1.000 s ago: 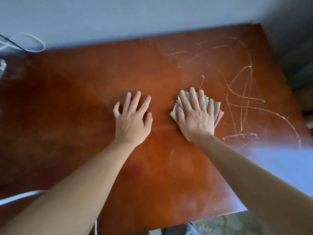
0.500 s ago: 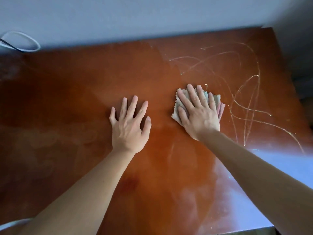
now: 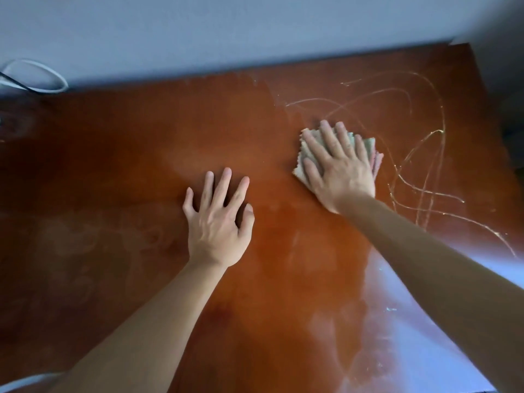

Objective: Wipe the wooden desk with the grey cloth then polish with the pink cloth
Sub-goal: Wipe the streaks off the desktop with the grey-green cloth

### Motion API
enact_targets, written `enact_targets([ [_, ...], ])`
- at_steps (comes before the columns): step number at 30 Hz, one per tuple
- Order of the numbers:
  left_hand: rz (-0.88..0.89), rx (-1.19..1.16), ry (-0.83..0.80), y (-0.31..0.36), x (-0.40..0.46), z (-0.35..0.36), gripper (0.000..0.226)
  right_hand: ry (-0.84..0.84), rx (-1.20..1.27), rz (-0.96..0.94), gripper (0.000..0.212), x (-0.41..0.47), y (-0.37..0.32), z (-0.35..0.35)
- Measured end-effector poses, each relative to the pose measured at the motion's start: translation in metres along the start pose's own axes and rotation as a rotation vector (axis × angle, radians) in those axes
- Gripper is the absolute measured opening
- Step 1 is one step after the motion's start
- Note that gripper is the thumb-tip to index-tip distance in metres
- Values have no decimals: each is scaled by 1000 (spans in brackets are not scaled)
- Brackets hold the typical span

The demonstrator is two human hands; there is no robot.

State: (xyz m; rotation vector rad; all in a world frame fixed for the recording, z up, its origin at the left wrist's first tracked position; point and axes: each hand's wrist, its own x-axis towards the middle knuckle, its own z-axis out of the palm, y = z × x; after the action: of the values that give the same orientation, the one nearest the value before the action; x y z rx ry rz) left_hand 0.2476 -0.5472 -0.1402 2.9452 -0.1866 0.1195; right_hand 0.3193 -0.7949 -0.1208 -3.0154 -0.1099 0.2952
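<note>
two bare forearms reach in from the near edge, over the glossy reddish-brown wooden desk top [image 3: 141, 171], which shows pale smeared haze and a bluish glare in the stretch below the right forearm. a curved white strip [image 3: 25, 380] peeks in at the near corner, outside the left forearm; what it is cannot be told.

further on, the left hand [image 3: 218, 222] lies palm down on the bare wood, fingers straight and fanned apart, thumb out toward the other hand, holding nothing. it sits nearer than the right hand and well apart from it, with open wood between the two.

beyond it and off to its thumb side, the right hand [image 3: 337, 171] presses flat, fingers straight and slightly spread, on a folded grey cloth with a pinked zigzag edge [image 3: 304, 154]. the cloth shows past the thumb side and past the fingertips. at the little-finger side a sliver of pink cloth [image 3: 377, 164] sticks out from under the grey one, touching it; how much of it lies beneath the palm cannot be seen.

past the right hand's little-finger side and beyond its fingertips, thin pale looping streaks [image 3: 419, 154] cross the wood.

farthest off, beyond the left hand, a white looped cable with a dark cord [image 3: 37, 78] lies where the desk meets the pale grey-blue wall [image 3: 226, 29].
</note>
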Motion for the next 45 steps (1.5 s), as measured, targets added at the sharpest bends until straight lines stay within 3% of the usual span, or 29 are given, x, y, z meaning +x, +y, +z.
enact_targets([
  [5,-2,3,14,1,2,-1,52,34,59,144,63,16,-27,-1],
  [10,9,12,8,-1,2,-2,50,25,29,-95,61,5,-98,10],
  [14,4,16,-12,0,1,-3,51,-18,-1,-196,61,8,-72,7],
  [19,3,0,0,0,2,-2,52,-12,-8,37,63,41,10,-10],
  [23,6,1,-7,0,3,-1,52,37,75,194,64,54,-10,-11],
  [28,7,8,-10,-1,2,-1,53,23,55,-36,63,47,-80,-3],
  [32,4,12,-15,-1,2,-1,53,-17,-6,-202,63,44,-69,-1],
  [39,1,-15,-25,2,4,-4,52,15,39,151,65,77,26,-25],
  [42,-4,-20,-30,1,2,-3,52,24,58,202,67,87,-3,-23],
  [45,-3,-22,-43,2,2,-5,53,26,64,69,64,91,-54,-18],
])
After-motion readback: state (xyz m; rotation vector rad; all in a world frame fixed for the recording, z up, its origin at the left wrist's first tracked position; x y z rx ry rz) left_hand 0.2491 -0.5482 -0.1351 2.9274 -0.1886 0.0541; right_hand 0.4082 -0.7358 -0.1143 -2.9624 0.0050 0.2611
